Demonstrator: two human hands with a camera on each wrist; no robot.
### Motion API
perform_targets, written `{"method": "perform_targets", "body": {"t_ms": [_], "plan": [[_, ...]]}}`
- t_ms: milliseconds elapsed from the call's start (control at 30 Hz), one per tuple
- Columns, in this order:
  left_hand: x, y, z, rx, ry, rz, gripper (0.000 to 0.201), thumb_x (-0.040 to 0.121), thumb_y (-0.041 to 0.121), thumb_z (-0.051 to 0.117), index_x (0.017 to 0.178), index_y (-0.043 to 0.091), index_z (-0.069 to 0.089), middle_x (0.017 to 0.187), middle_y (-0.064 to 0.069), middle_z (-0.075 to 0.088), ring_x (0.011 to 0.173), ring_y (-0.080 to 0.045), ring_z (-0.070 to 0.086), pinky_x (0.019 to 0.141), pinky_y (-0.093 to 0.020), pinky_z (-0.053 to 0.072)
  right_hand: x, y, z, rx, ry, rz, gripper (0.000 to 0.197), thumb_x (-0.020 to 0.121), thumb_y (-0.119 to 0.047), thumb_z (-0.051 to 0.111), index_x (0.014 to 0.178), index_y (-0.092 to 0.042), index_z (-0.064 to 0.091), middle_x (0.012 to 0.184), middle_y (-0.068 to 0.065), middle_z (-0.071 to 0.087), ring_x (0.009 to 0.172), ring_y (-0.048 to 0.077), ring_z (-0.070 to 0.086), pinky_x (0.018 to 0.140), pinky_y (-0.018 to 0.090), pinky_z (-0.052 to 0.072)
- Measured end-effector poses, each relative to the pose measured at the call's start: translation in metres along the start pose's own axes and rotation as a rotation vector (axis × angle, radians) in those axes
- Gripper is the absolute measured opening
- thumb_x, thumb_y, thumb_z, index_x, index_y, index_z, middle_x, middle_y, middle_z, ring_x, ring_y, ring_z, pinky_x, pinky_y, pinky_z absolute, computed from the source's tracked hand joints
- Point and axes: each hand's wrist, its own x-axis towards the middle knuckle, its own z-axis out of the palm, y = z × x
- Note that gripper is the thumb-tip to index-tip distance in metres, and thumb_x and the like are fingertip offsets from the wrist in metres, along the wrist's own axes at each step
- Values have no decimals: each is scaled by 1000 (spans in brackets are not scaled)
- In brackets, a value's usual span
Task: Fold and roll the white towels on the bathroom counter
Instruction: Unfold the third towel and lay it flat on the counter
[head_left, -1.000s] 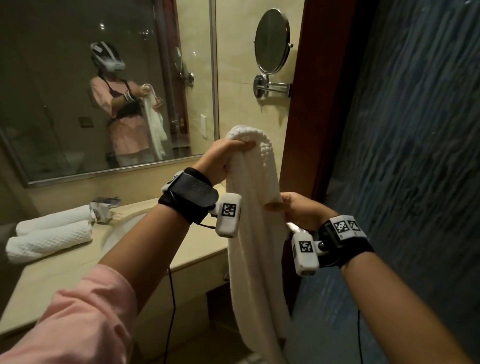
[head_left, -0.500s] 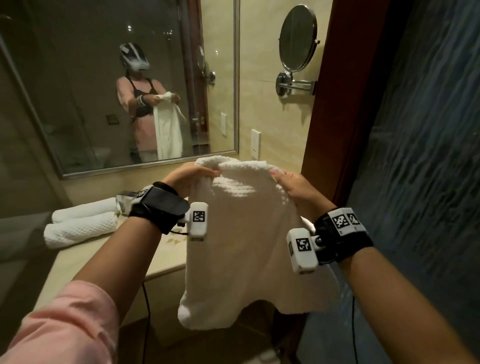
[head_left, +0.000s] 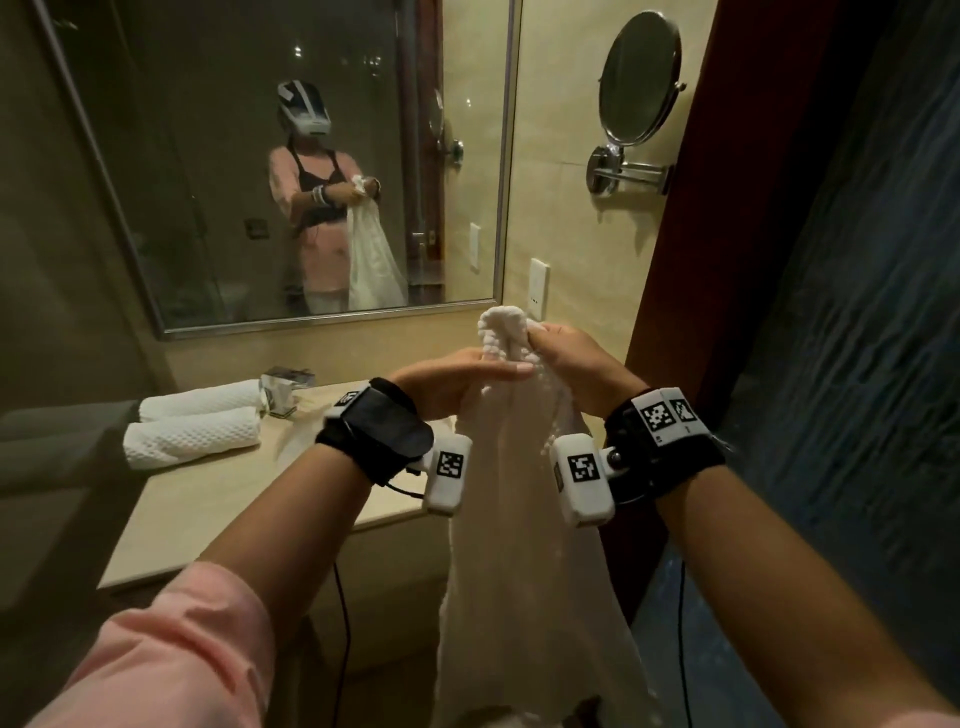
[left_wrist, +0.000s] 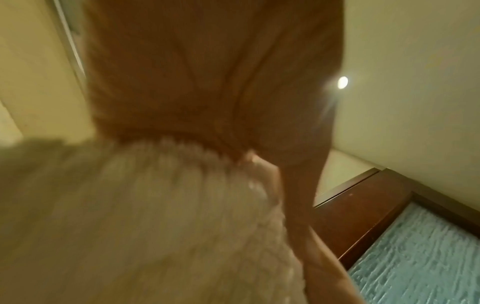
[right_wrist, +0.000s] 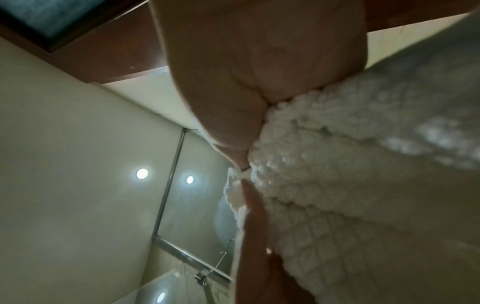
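The towel (head_left: 524, 545) hangs in the air in front of the worktop (head_left: 218, 499), gathered at its top edge. The right hand (head_left: 571, 364) pinches that bunched edge, its grip curled tight around the cloth; the left hand (head_left: 457, 384) lies flat against the towel, fingers straight, gripping nothing. To fold it well, the left hand should probably find the matching corner, bring the edges level, and let the cloth hang smooth before laying it on the worktop, well short of the two rolled towels (head_left: 195, 428) at the back.
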Motion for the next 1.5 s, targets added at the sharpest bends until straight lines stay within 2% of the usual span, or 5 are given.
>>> {"method": "perform_targets", "body": {"t_ms": [200,400,1000,1300,1500], "plan": [[7,-4,-9,29,245,164,38,80,20,67,116,9,62,115,-15,66,112,-29,61,95,-39,51,-2,7,-16,-21,-93,39,54,74,-52,64,101,-6,62,94,13,65,84,22,60,71,31,51],[0,17,-20,-196,401,288,20,98,10,39,90,11,57,74,-3,69,72,-10,68,69,-25,55,-15,43,-39,-184,-332,263,27,85,-6,66,112,-2,62,109,18,68,93,28,67,80,34,58],[-71,-1,-131,-108,764,106,21,82,8,69,102,8,67,76,-4,73,65,-14,69,67,-30,59,11,69,-48,-402,467,-40,43,93,-34,58,54,-20,47,50,-10,43,49,6,36,49,27,26],[-91,-44,-161,-236,992,343,3,93,22,59,93,20,59,79,4,69,66,-7,66,62,-25,58,-1,28,-53,-832,-46,74,46,64,-36,86,102,-19,66,95,-4,69,87,13,65,72,28,52],[-86,-78,-176,-365,1152,359,24,93,14,60,116,12,53,99,-7,63,85,-19,62,83,-40,53,5,42,-39,-1102,35,265,17,67,-21,84,72,-16,68,71,3,63,71,16,58,51,22,38]]}}
